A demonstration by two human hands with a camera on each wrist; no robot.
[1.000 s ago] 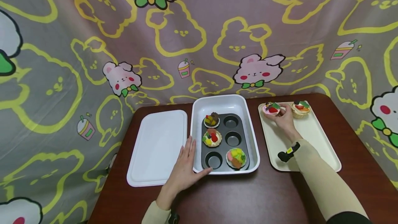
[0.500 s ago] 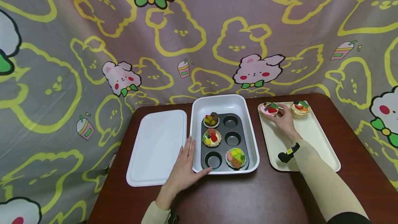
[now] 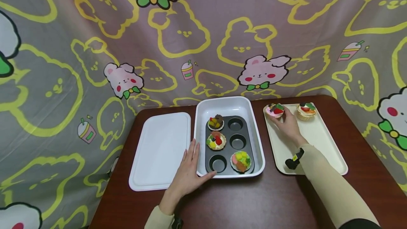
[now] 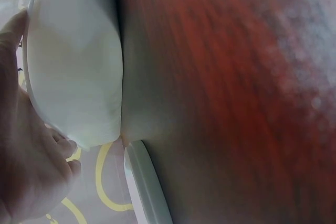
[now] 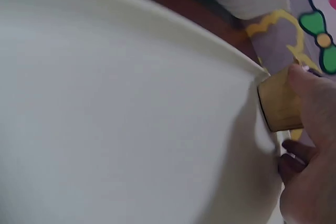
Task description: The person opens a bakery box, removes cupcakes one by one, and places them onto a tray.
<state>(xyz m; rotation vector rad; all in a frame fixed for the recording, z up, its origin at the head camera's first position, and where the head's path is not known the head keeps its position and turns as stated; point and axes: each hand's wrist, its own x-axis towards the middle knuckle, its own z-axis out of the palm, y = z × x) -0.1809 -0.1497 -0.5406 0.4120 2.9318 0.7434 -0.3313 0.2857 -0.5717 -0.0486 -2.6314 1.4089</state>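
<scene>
My right hand [image 3: 288, 124] grips a pink-cream tart [image 3: 274, 110] with a strawberry and green leaf, at the back left corner of the cream tray [image 3: 313, 151]. In the right wrist view the thumb lies against the tart's tan shell [image 5: 281, 100], which stands at the tray's edge. A second tart [image 3: 306, 111] is just right of that hand. My left hand [image 3: 186, 177] rests with straight, spread fingers on the near left rim of the white container [image 3: 259, 140]. Inside it, a dark muffin pan [image 3: 227, 154] holds several tarts, one of them [image 3: 241, 161] at the near right.
A white lid [image 3: 160, 151] lies flat left of the container on the brown table [image 3: 251, 200]. Two more tarts sit in the pan's left column, at the back [image 3: 216, 122] and in the middle [image 3: 216, 140]. A patterned cloth [image 3: 216, 38] hangs behind the table.
My right hand and the pink-cream tart have shifted slightly left, towards the tray's corner. The left hand stays on the container's rim.
</scene>
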